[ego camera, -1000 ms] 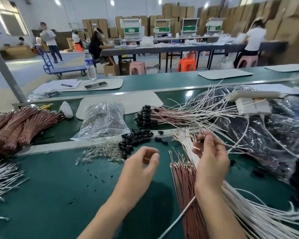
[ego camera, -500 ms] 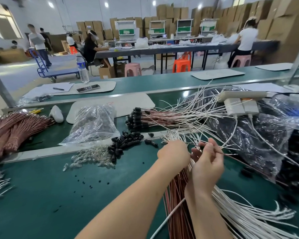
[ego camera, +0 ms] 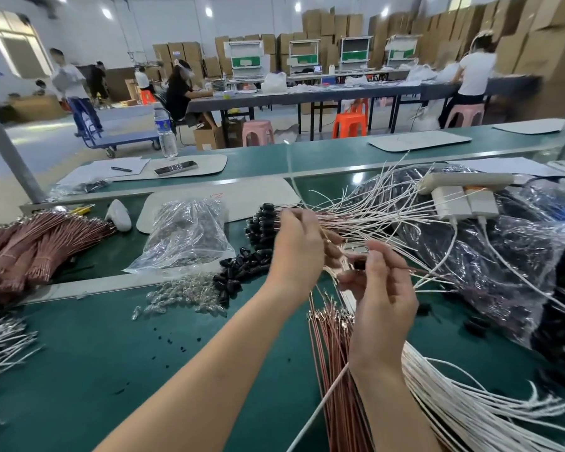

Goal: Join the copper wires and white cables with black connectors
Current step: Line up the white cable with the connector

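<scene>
The right hand (ego camera: 384, 295) pinched a black connector (ego camera: 359, 265); at its ten o'clock, the left hand (ego camera: 296, 249) pinched a white cable (ego camera: 291, 171) pointing toward twelve o'clock.

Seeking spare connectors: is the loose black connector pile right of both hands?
No, the black connector pile lies left of the left hand.
</scene>
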`<state>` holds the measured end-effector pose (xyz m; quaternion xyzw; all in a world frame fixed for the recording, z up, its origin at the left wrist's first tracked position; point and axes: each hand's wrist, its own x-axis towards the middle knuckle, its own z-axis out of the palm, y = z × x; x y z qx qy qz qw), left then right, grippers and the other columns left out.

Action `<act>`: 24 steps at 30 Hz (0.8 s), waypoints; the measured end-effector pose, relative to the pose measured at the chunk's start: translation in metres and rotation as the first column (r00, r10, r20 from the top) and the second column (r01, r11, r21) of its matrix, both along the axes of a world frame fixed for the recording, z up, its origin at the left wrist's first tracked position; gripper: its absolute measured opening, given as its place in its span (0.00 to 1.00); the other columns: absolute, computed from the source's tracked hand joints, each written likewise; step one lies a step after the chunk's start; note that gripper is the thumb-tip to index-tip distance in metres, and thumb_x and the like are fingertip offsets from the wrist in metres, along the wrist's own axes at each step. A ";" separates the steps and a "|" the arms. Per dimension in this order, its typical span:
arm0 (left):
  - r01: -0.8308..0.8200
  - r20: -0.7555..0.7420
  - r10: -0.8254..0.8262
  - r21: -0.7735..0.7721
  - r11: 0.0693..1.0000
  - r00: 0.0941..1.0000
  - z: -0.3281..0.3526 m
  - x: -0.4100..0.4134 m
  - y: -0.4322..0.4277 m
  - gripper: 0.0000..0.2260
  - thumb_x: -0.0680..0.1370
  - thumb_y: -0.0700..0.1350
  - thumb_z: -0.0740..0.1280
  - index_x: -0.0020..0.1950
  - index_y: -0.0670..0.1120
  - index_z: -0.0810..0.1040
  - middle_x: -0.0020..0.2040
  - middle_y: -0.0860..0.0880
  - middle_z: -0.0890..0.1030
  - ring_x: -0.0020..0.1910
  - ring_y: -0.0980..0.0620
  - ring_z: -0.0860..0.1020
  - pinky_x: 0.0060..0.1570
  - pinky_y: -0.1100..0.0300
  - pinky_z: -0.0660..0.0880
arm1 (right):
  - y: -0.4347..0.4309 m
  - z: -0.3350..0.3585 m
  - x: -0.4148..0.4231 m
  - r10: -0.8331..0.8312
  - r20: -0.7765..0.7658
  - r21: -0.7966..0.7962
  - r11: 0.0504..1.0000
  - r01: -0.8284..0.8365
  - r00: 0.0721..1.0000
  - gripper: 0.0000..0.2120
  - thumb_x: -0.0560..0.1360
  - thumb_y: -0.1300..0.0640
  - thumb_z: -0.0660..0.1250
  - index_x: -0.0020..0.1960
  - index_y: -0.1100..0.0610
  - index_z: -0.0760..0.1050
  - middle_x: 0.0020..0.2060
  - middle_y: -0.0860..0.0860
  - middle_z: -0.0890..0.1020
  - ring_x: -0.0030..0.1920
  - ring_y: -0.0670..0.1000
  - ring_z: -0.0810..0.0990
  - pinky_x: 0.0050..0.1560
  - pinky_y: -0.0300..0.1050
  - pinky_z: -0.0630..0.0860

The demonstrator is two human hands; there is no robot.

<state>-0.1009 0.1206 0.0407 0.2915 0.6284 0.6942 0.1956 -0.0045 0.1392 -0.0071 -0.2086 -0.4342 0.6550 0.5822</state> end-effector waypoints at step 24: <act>-0.565 0.536 0.406 0.170 0.807 0.741 -0.072 -0.066 -0.191 0.07 0.85 0.46 0.58 0.50 0.49 0.73 0.30 0.53 0.74 0.24 0.56 0.69 0.23 0.65 0.67 | -0.028 -0.029 -0.031 0.683 0.111 -0.307 0.715 -0.628 0.722 0.10 0.71 0.55 0.71 0.50 0.55 0.87 0.46 0.57 0.86 0.34 0.48 0.83 0.30 0.40 0.80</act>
